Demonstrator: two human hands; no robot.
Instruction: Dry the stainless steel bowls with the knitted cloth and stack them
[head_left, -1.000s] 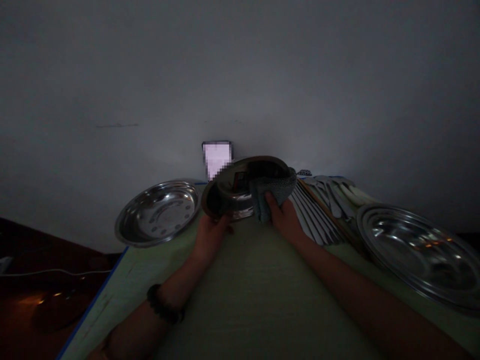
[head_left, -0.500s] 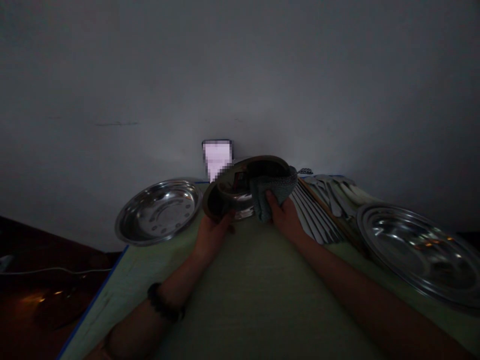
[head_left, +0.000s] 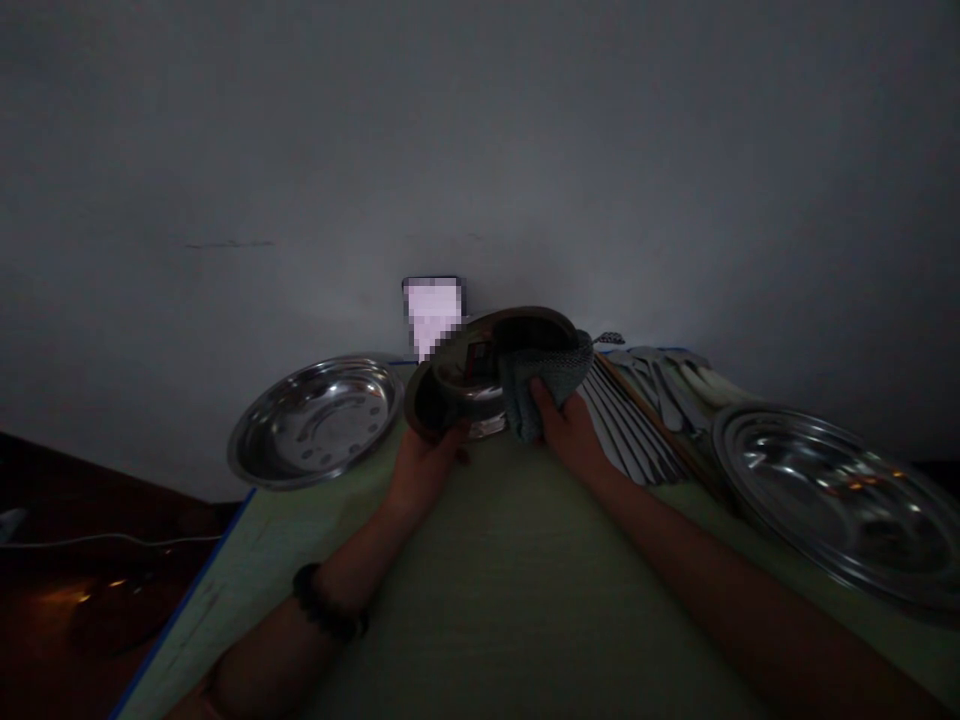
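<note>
A shiny metal basin [head_left: 480,398] is tilted up over the far middle of the table, its hollow towards me. My left hand [head_left: 427,462] is closed on its lower left rim, the thumb lying over the edge. In my right hand [head_left: 564,425] a grey-green cloth [head_left: 544,378] is bunched and pressed against the basin's right side, folded over the rim there. The fingers behind the cloth and basin are hidden.
Left of my hands sits a metal basin [head_left: 296,445]; at right lies another metal basin [head_left: 806,530]. Between are a row of metal utensils [head_left: 626,430], a brown stick [head_left: 637,400] and spoons [head_left: 664,395]. A bright blurred screen [head_left: 433,305] leans against the wall [head_left: 480,150].
Both hands, the basin and the cloth keep nearly the same place. The whole view has shifted very slightly.
</note>
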